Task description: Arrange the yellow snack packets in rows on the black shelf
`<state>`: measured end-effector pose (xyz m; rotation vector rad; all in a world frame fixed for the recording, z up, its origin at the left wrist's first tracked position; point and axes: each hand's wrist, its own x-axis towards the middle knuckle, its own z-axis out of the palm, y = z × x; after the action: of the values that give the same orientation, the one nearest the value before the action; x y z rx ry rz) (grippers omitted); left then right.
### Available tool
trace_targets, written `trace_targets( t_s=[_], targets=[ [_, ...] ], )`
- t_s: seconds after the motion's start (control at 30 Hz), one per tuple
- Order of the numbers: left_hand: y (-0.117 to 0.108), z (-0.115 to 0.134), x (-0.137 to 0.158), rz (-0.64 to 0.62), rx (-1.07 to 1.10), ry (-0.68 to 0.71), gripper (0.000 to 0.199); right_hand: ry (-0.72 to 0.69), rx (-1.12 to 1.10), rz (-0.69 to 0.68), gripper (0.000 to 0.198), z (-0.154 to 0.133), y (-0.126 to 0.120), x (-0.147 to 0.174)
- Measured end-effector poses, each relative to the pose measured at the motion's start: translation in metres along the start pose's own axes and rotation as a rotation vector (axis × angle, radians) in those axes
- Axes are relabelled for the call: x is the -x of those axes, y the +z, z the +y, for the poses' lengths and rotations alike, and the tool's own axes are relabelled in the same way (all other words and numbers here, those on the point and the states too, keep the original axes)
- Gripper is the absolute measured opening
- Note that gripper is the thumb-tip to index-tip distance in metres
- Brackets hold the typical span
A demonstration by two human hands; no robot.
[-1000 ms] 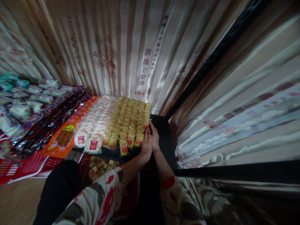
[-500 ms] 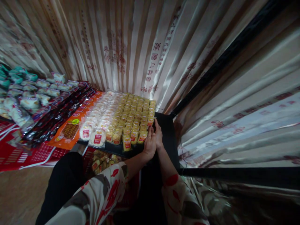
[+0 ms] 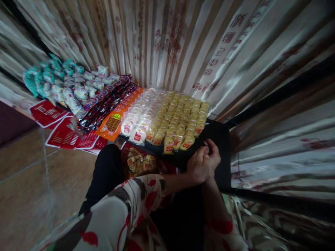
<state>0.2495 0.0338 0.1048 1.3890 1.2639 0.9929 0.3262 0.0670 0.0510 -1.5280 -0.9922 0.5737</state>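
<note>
My left hand [image 3: 198,166] and my right hand [image 3: 215,158] are pressed together over the black tabletop [image 3: 221,134]. The fingers of both are curled in and nothing shows in them. Just beyond them, apart from my fingers, stand tight rows of small yellow wrapped cakes [image 3: 180,120] with red labels. To their left are rows of white round wrapped cakes [image 3: 138,134].
Left of the cakes lie an orange snack packet [image 3: 112,122], dark red packets [image 3: 104,104], white wrapped pieces [image 3: 81,93] and green wrapped ones [image 3: 56,69]. A red basket of wrapped snacks [image 3: 140,162] sits below the table edge. Pleated curtains [image 3: 167,38] hang behind.
My hands have drawn back from the right edge of the yellow cakes, and their straight fingers have curled. The view has swung left, showing more of the green packets and floor.
</note>
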Motion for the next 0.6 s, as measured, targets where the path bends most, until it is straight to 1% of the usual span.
trace_targets(
  t_s=[0.07, 0.13, 0.2, 0.3, 0.37, 0.43, 0.47, 0.53, 0.6],
  targets=[
    [-0.013, -0.002, 0.021, -0.044, -0.01, 0.13, 0.045, 0.002, -0.022, 0.033, 0.048, -0.012, -0.001, 0.026],
    [-0.03, -0.007, 0.043, -0.1, -0.005, 0.24, 0.045, -0.032, -0.037, 0.035, 0.044, -0.022, -0.001, 0.054],
    [-0.051, -0.013, 0.066, -0.147, 0.002, 0.27, 0.045, -0.072, -0.035, 0.001, 0.04, -0.029, 0.0, 0.083],
    [-0.088, -0.03, 0.096, -0.175, 0.013, 0.237, 0.045, -0.107, 0.028, -0.099, 0.034, -0.03, 0.007, 0.123],
    [-0.114, -0.048, 0.112, -0.166, 0.026, 0.184, 0.043, -0.141, 0.08, -0.23, 0.032, -0.024, 0.017, 0.147],
    [-0.14, -0.073, 0.121, -0.112, -0.012, 0.089, 0.04, -0.169, 0.124, -0.431, 0.034, -0.014, 0.034, 0.168],
    [-0.151, -0.086, 0.123, -0.079, -0.062, 0.01, 0.038, -0.157, 0.147, -0.523, 0.036, -0.008, 0.044, 0.176],
    [-0.172, -0.111, 0.122, -0.043, -0.191, -0.167, 0.036, -0.089, 0.191, -0.7, 0.039, 0.006, 0.068, 0.19],
    [-0.189, -0.133, 0.114, 0.014, -0.259, -0.277, 0.028, 0.004, 0.232, -0.782, 0.039, 0.02, 0.093, 0.199]
  ],
)
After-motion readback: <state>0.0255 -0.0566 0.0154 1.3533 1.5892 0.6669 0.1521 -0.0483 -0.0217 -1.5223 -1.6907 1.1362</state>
